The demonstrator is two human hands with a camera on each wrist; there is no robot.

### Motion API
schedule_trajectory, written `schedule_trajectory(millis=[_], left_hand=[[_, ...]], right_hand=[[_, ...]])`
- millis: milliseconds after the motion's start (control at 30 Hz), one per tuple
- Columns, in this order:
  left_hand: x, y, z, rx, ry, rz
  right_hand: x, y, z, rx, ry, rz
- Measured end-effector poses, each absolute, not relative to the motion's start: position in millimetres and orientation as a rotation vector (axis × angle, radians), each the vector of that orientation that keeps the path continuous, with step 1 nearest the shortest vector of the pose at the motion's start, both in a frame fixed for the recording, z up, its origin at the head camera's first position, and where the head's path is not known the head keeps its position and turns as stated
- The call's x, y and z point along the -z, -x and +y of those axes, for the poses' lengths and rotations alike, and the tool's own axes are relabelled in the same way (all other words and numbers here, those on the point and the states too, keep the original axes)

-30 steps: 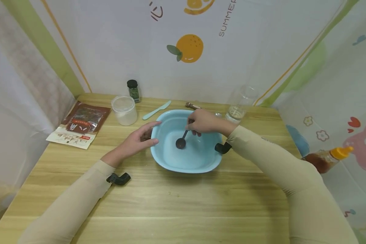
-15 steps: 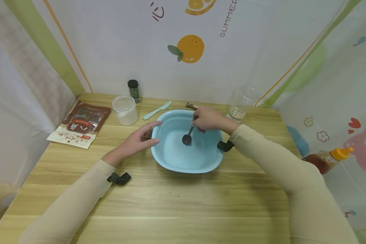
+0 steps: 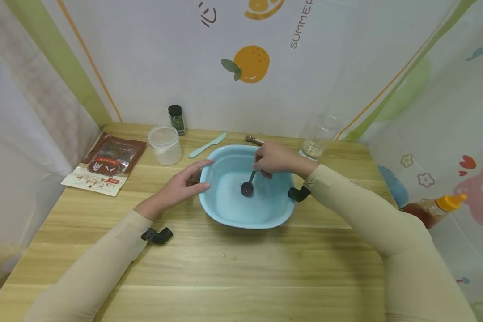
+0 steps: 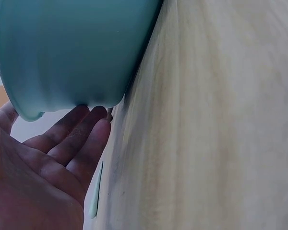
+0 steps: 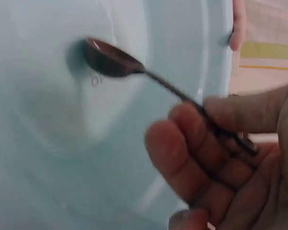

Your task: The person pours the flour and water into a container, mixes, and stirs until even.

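Note:
A dark, round-bowled spoon point(image 3: 247, 188) is pinched by its handle between the thumb and fingers of my right hand point(image 3: 275, 158). Its bowl is low over the floor of a light-blue basin point(image 3: 225, 221), with a shadow beside it in the right wrist view. My left hand point(image 3: 180, 185) holds the basin's left side. There, the thumb and index finger lie at the rim, and the other fingers point(image 4: 89, 146) rest against the outer wall in the left wrist view.
Behind the basin lie a pale-green knife point(image 3: 207, 146) and a brown handle point(image 3: 254, 140). A jar of white contents point(image 3: 165, 146), a black-capped bottle point(image 3: 176, 120) and a brown packet point(image 3: 104, 164) stand left. A clear glass point(image 3: 316, 138) and yellow-capped bottle point(image 3: 430, 211) are right.
My right hand has shifted slightly right with the spoon. The spoon's bowl rose toward the back of the basin, then came back forward. My left hand stays at the rim.

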State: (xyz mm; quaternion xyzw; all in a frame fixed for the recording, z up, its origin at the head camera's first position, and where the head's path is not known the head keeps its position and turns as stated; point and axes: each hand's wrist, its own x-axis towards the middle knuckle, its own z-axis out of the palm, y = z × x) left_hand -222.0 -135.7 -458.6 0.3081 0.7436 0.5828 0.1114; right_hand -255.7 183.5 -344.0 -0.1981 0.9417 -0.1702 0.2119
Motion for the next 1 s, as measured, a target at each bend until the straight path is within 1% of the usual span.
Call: schedule_trajectory(millis=[133,267,400,600,767,900,1000], left_hand=[[459,223,-135,-1.720,-0.900,2.178],[460,223,-136,-1.730,-0.895,2.162],[460,223,-136,-1.730,-0.898,2.160],[460,224,-136,-1.738,-0.904,2.157],[461,225,-136,-1.725,-0.898,2.158],[460,224,-135,-1.729,-0.896,2.158],[460,224,-135,-1.723,-0.894,2.161]], right_hand=[[347,256,182,0.541,0.601,2.535],[347,260,186,0.573,0.573,2.607],[344,262,200,0.496,0.578,2.622],[344,260,209,0.509,0.707,2.518],[342,257,214,0.457,0.705,2.588],[341,253,211,0.435,0.765,2.498],[343,252,206,0.492,0.744,2.491]])
